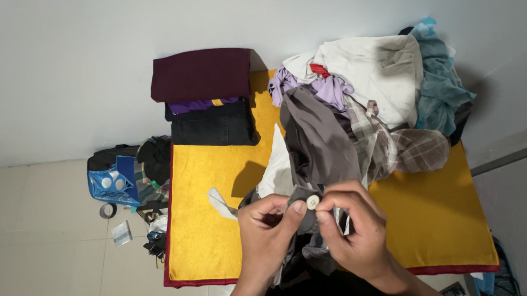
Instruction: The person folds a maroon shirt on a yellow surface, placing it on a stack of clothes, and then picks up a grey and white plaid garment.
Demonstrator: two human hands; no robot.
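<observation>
The left hand [267,225] and right hand [352,231] each pinch the grey garment [320,140] at its white button [313,202], grips pressed together on the fabric. The garment hangs over the near edge of the yellow table [213,175], below the unfolded clothes pile [384,84] and beside the folded stack [206,98].

Not much packaging here tbh. On the tiled floor left of the yellow mat there's a blue plastic package [109,186] with white round shapes on it, sitting by a black bag. Just below it lies a small flat whitish packet [121,233]. No signs or screens visible.
</observation>
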